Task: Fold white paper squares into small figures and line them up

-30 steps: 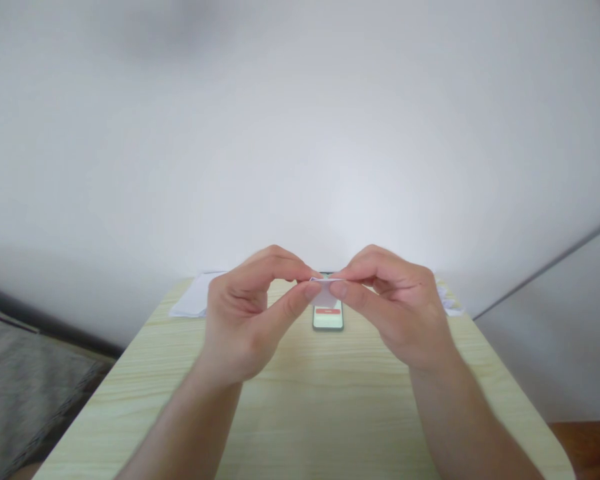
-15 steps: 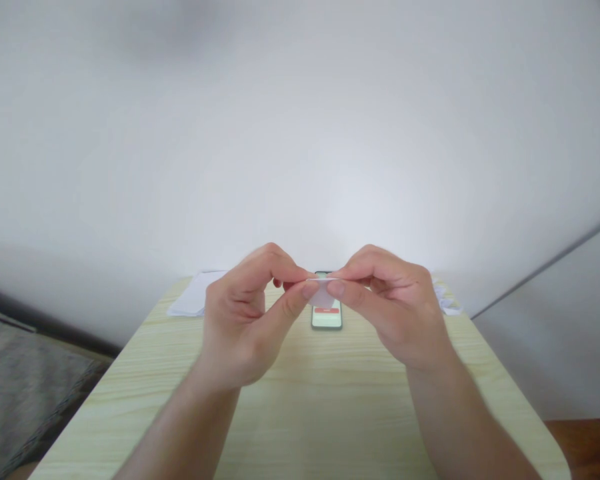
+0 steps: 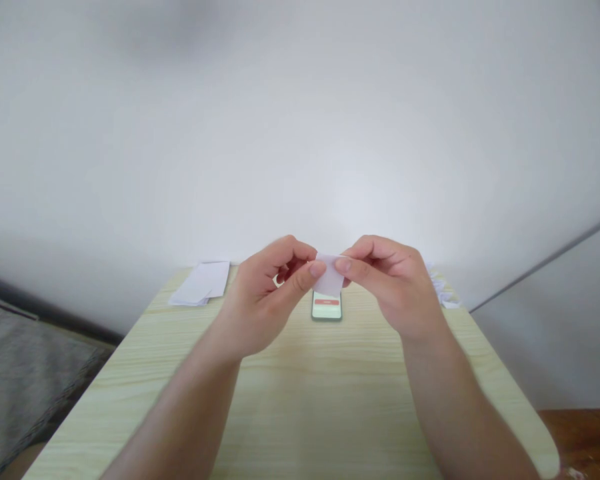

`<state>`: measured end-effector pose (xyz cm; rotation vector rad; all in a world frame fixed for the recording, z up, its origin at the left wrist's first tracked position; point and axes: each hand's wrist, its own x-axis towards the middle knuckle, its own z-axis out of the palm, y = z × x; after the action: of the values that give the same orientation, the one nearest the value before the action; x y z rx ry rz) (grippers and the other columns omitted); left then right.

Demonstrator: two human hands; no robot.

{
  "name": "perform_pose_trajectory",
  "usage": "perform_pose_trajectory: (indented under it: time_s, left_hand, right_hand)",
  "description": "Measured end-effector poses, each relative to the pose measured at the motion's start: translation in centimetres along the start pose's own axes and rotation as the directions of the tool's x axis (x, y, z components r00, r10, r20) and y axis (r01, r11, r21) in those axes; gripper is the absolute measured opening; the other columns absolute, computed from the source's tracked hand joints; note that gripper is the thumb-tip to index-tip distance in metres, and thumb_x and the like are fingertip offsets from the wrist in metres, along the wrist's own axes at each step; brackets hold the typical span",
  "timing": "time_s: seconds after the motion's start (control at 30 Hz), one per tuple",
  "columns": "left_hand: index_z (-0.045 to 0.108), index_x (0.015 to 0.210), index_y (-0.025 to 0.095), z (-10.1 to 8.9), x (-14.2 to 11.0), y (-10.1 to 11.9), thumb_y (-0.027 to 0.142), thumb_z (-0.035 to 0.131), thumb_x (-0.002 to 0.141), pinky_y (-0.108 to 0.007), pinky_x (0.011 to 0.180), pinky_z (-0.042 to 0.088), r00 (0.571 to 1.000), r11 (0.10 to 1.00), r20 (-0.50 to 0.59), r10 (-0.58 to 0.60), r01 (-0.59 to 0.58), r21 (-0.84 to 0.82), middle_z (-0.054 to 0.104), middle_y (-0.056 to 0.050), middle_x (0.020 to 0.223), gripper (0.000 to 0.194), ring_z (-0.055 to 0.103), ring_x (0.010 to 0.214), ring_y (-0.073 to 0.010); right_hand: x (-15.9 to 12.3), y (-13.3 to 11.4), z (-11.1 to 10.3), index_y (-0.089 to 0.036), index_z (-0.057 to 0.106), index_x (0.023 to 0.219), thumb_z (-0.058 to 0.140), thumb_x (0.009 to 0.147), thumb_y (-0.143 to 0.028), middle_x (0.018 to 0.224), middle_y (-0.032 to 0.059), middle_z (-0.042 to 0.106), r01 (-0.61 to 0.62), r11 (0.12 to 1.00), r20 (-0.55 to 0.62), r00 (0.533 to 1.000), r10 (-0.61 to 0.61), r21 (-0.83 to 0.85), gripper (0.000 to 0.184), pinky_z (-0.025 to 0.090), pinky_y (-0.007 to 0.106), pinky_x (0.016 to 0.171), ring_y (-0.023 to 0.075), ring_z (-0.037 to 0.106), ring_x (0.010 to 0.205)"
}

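While the left hand (image 3: 263,300) pinches thin, squarish paper (image 3: 329,281), the right hand (image 3: 399,287) pinches its other side.

We saw a small white paper (image 3: 329,281) pinched at its upper edge by both hands, left hand (image 3: 265,300) on one side, right hand (image 3: 403,287) on the other, thumbs facing us. Its flat face was turned our way and hid the top of a phone (image 3: 327,311) lying on the wood-grain table (image 3: 320,400); we could make out a red bar on the lit screen, text too small. We had a loose stack of white sheets (image 3: 200,283) by the left hand, white scraps (image 3: 443,292) partly behind the right, a pale wall (image 3: 300,133) beyond, brown floor (image 3: 585,433) lower right.
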<state>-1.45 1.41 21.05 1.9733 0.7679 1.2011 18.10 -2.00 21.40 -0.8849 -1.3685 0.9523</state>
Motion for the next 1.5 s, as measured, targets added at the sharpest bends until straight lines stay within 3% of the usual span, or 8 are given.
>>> perform_pose_trajectory:
  time_s: [0.1, 0.23, 0.37, 0.57, 0.77, 0.97, 1.23, 1.5]
  left_hand:
    - [0.066, 0.085, 0.019, -0.28, 0.10, -0.12, 0.032, 0.063, 0.098, -0.030, 0.063, 0.037, 0.997, 0.988, 0.025, 0.071, -0.073, 0.135, 0.055, -0.002, 0.075, 0.019, 0.046, 0.069, -0.0135]
    - [0.061, 0.079, 0.019, -0.13, -0.03, -0.13, 0.031, 0.062, 0.098, -0.030, 0.062, 0.036, 0.992, 0.978, -0.012, 0.123, -0.119, 0.173, 0.053, -0.001, 0.073, 0.022, 0.045, 0.068, -0.0139]
    - [0.055, 0.077, 0.019, 0.24, -0.16, -0.22, 0.032, 0.062, 0.098, -0.029, 0.060, 0.034, 0.992, 0.979, -0.051, 0.115, -0.105, 0.177, 0.051, -0.001, 0.072, 0.025, 0.044, 0.067, -0.0136]
    - [0.049, 0.074, 0.019, 0.34, 0.04, -0.27, 0.034, 0.055, 0.102, -0.029, 0.058, 0.032, 0.993, 0.983, 0.008, 0.118, -0.118, 0.140, 0.045, 0.000, 0.070, 0.032, 0.040, 0.065, -0.0129]
    - [0.053, 0.077, 0.018, 0.37, 0.04, -0.23, 0.028, 0.055, 0.102, -0.029, 0.062, 0.035, 0.989, 0.981, 0.064, 0.133, -0.141, 0.136, 0.046, 0.000, 0.073, 0.027, 0.043, 0.068, -0.0130]
    - [0.053, 0.076, 0.019, 0.16, -0.10, -0.18, 0.038, 0.053, 0.102, -0.029, 0.058, 0.034, 0.997, 0.994, 0.058, 0.060, -0.065, 0.090, 0.048, -0.002, 0.072, 0.032, 0.042, 0.067, -0.0147]
    - [0.053, 0.072, 0.019, 0.15, 0.03, -0.23, 0.038, 0.054, 0.102, -0.029, 0.058, 0.032, 1.000, 1.000, 0.023, -0.006, 0.007, -0.028, 0.048, -0.001, 0.067, 0.036, 0.041, 0.063, -0.0137]
    - [0.054, 0.072, 0.019, -0.26, -0.10, -0.27, 0.036, 0.057, 0.100, -0.029, 0.059, 0.033, 1.000, 1.000, 0.030, -0.002, 0.002, 0.016, 0.047, 0.000, 0.068, 0.033, 0.041, 0.065, -0.0133]
  right_hand:
    - [0.23, 0.15, -0.22, -0.020, 0.072, 0.080, 0.080, 0.085, -0.037, 0.076, 0.0014, 0.072, -0.022, 1.000, -0.009, 1.000, 0.022, 0.016, 0.019, 0.055, 0.031, 0.068, 0.0161, 0.066, 0.072]
    - [0.25, 0.13, -0.07, -0.020, 0.072, 0.079, 0.081, 0.084, -0.035, 0.074, 0.0004, 0.072, -0.031, 0.999, -0.006, 0.999, 0.031, 0.023, 0.018, 0.055, 0.030, 0.067, 0.0154, 0.067, 0.071]
    - [0.32, 0.12, 0.11, -0.021, 0.072, 0.079, 0.081, 0.084, -0.036, 0.073, 0.0001, 0.071, -0.044, 0.999, -0.011, 0.999, 0.044, 0.027, 0.018, 0.055, 0.030, 0.067, 0.0152, 0.066, 0.071]
    - [0.61, 0.64, -0.09, -0.020, 0.072, 0.082, 0.081, 0.083, -0.041, 0.074, 0.0012, 0.071, -0.061, 0.995, -0.031, 0.997, 0.064, 0.080, 0.023, 0.055, 0.032, 0.068, 0.0160, 0.065, 0.070]
    - [0.85, 0.99, -0.36, -0.020, 0.073, 0.083, 0.081, 0.084, -0.041, 0.075, 0.0014, 0.071, -0.066, 0.990, -0.061, 0.995, 0.073, 0.121, 0.022, 0.055, 0.034, 0.071, 0.0159, 0.064, 0.069]
    - [0.84, 0.85, -0.33, -0.021, 0.074, 0.084, 0.080, 0.083, -0.045, 0.073, 0.0012, 0.070, -0.044, 0.999, -0.068, 0.997, 0.046, 0.031, 0.025, 0.054, 0.032, 0.067, 0.0158, 0.064, 0.068]
    - [0.33, 0.04, -0.46, -0.020, 0.068, 0.078, 0.069, 0.092, -0.051, 0.080, 0.0035, 0.073, -0.117, 0.988, 0.183, 0.974, 0.133, -0.098, 0.034, 0.054, 0.030, 0.069, 0.0184, 0.069, 0.079]
    - [0.09, 0.13, -0.46, -0.020, 0.067, 0.078, 0.067, 0.094, -0.051, 0.082, 0.0041, 0.075, -0.119, 0.984, 0.185, 0.972, 0.143, -0.134, 0.035, 0.050, 0.028, 0.064, 0.0179, 0.068, 0.078]
